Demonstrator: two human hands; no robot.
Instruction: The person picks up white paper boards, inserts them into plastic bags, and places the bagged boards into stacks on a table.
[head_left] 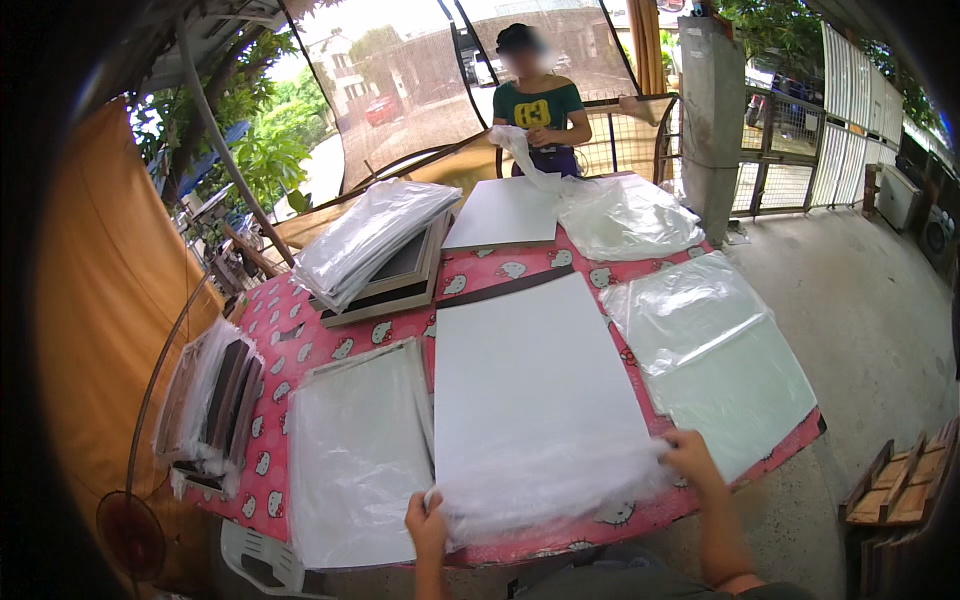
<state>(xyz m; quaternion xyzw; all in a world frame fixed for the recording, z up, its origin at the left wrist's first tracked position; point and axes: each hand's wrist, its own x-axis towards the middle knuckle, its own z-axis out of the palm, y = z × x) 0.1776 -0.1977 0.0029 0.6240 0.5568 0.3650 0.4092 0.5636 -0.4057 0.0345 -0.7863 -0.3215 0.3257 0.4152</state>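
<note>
I use the large white board (530, 370) as my landmark; it lies mid-table, and filmy plastic (560, 490) spans its near end. I can't tell whether that end sits inside the plastic or beneath it. My left hand (427, 515), at the board's near left corner, pinches the plastic between thumb and curled fingers. My right hand (690, 458), off the near right corner, is slightly blurred, its fingers drawn together on the plastic's other end.

For print, I get cartoon cat faces on the pink tablecloth (270, 390) under the board, and bold yellow characters on the green shirt (510, 108) of a co-worker beyond it, who holds up more plastic. Left of the board lies a plastic-covered panel (355, 450); right of it, a pale green sheet (740, 400), partly under clear plastic. Dark-edged frames (405, 262) are stacked beyond its far left corner.
</note>
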